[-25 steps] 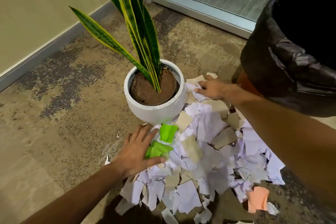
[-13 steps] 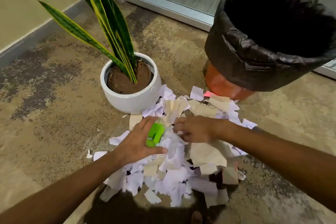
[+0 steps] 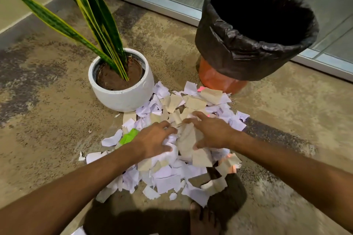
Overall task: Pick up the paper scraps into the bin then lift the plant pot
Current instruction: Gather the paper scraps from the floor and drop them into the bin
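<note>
I saw both arms reaching forward and down into the scraps (image 3: 168, 175). The left hand (image 3: 154, 141) lay palm down on the heap, fingers curled into the white paper and gathering it. The right hand (image 3: 210, 131) faced it, fingers bent over a beige piece, thumb pressing from below. The scraps were too many to count; they lay on the floor (image 3: 47, 120) between one pot (image 3: 122, 95) and one bin (image 3: 225, 82), touching the pot. One green scrap (image 3: 129, 136) was beside the left wrist.
</note>
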Tool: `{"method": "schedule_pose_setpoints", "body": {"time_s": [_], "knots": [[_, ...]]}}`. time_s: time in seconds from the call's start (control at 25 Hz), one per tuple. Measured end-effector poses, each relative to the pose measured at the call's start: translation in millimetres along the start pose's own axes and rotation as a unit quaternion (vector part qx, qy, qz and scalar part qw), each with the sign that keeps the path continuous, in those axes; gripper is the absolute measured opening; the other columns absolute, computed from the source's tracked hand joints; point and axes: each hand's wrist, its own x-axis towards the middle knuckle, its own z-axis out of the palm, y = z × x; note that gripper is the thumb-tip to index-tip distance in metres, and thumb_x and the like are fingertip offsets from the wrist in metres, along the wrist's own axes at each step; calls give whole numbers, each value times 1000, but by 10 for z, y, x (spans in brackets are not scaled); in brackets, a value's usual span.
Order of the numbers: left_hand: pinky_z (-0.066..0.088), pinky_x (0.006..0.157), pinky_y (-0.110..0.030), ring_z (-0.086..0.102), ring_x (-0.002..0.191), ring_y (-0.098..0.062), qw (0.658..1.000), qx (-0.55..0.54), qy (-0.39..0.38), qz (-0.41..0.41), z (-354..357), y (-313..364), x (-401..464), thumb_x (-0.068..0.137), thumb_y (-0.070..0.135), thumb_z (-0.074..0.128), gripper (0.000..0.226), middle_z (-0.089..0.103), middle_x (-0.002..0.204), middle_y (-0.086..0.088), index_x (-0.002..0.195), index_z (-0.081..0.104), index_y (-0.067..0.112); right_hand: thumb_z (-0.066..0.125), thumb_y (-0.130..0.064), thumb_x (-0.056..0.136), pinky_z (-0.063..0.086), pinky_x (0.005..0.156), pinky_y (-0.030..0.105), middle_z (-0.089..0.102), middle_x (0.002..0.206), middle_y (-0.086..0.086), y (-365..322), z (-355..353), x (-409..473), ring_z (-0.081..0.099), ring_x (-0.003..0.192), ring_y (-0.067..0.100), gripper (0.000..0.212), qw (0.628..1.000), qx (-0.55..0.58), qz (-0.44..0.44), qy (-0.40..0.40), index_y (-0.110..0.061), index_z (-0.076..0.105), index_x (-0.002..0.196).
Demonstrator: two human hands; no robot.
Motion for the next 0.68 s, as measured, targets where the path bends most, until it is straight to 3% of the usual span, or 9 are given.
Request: {"method": "schedule_pose_setpoints", "body": {"time_s": [0.12, 0.2, 0.36, 0.44, 0.52, 0.6, 0.68], "knots": [[47, 83, -35, 59, 103, -25, 998, -54, 41, 1, -62, -4, 62, 86, 20, 63, 28, 63, 111, -8, 113, 64, 14, 71, -22, 80, 49, 82, 33, 59, 128, 6, 27, -188, 28, 60, 109, 28, 45, 993, 51, 6, 108, -19, 61, 124], [46, 76, -34, 62, 93, -27, 995, -60, 75, -9, -99, -42, 67, 86, 17, 63, 17, 69, 98, -11, 99, 68, 7, 69, -18, 80, 46, 71, 31, 70, 104, 7, 79, -402, 10, 62, 98, 28, 25, 990, 32, 26, 134, -16, 69, 105], [45, 66, -35, 62, 78, -29, 984, -108, 136, -42, -214, -111, 95, 84, 11, 67, 8, 69, 80, -13, 82, 68, 3, 74, -23, 77, 47, 64, 28, 68, 88, 0, 218, -785, -86, 61, 88, 25, 19, 996, 27, 74, 36, -17, 68, 94], [47, 67, -37, 63, 76, -27, 975, -145, 160, -47, -297, -128, 117, 82, 12, 70, 7, 70, 78, -12, 82, 72, 5, 75, -16, 75, 53, 71, 32, 68, 94, 0, 205, -816, -122, 63, 90, 26, 40, 994, 72, 53, -57, -15, 62, 114], [47, 68, -38, 63, 75, -29, 972, -161, 166, -48, -361, -129, 131, 82, 17, 72, 12, 71, 76, -14, 79, 72, 5, 73, -10, 77, 52, 88, 35, 63, 122, 5, 117, -647, -115, 61, 103, 26, 65, 986, 100, 25, -130, -10, 48, 137], [46, 66, -38, 62, 74, -32, 972, -157, 169, -54, -416, -116, 142, 82, 20, 71, 19, 68, 73, -16, 75, 70, 3, 70, -13, 82, 44, 98, 30, 40, 150, 2, -15, -376, -110, 50, 123, 24, 55, 988, 27, -22, -150, -4, 53, 133], [46, 65, -38, 63, 74, -31, 968, -156, 185, -59, -503, -77, 144, 83, 20, 70, 17, 69, 72, -16, 76, 71, 5, 68, -17, 83, 45, 95, 33, 45, 145, 5, -58, -169, -109, 46, 127, 26, 45, 991, -45, -51, -117, -6, 59, 126]]}}
